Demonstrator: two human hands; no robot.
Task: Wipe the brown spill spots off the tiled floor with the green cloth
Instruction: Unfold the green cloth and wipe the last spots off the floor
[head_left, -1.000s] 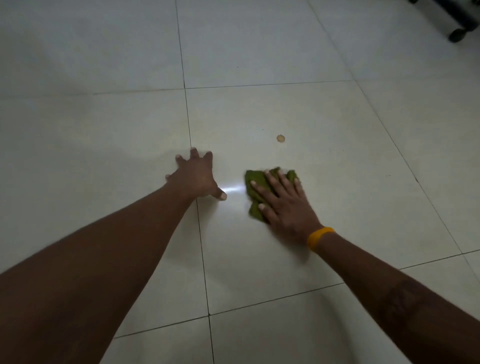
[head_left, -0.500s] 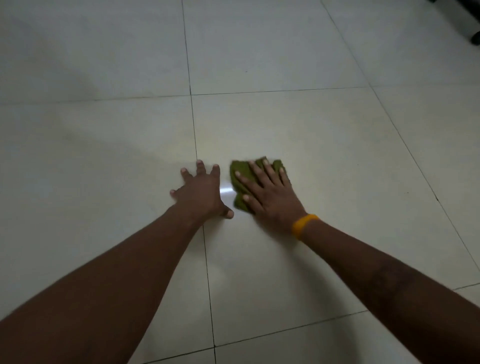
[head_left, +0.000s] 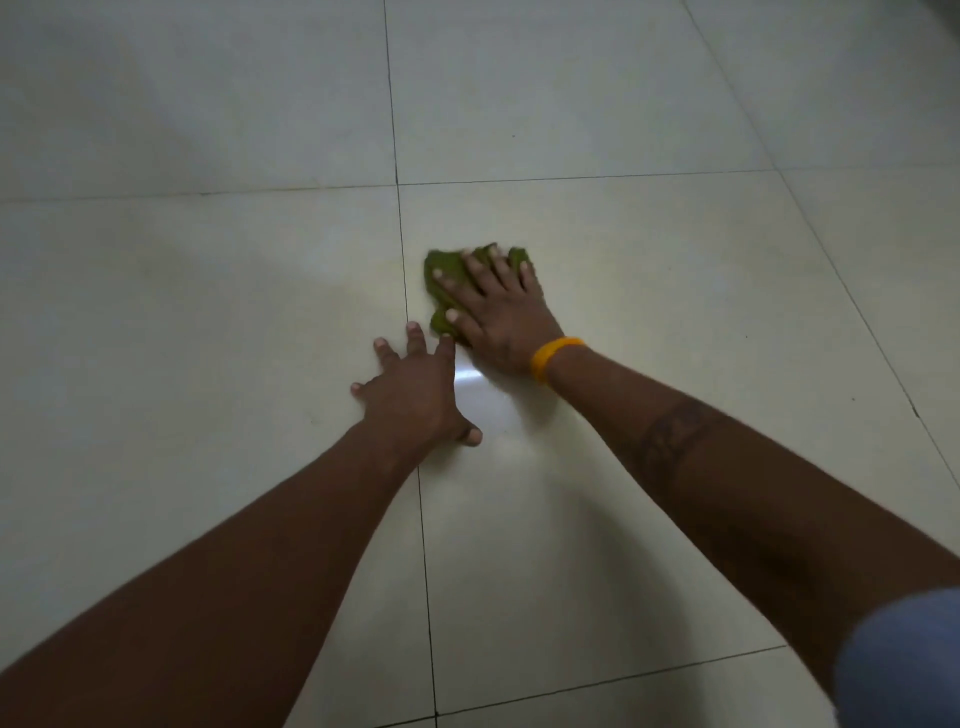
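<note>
Green and crumpled, the cloth (head_left: 445, 283) lies on the pale tiled floor (head_left: 649, 291), just right of the dark grout line (head_left: 402, 260) that runs up the view. The right hand (head_left: 498, 312) presses flat on the cloth, its fingers (head_left: 480, 267) straight and spread over the fabric, not curled round it. An orange wristband (head_left: 553, 356) circles that wrist. The left hand (head_left: 415, 389) rests on the floor across the grout line, nearer the person than the cloth, fingers splayed and holding nothing; its forefinger tip lies just beside the cloth's near edge.
</note>
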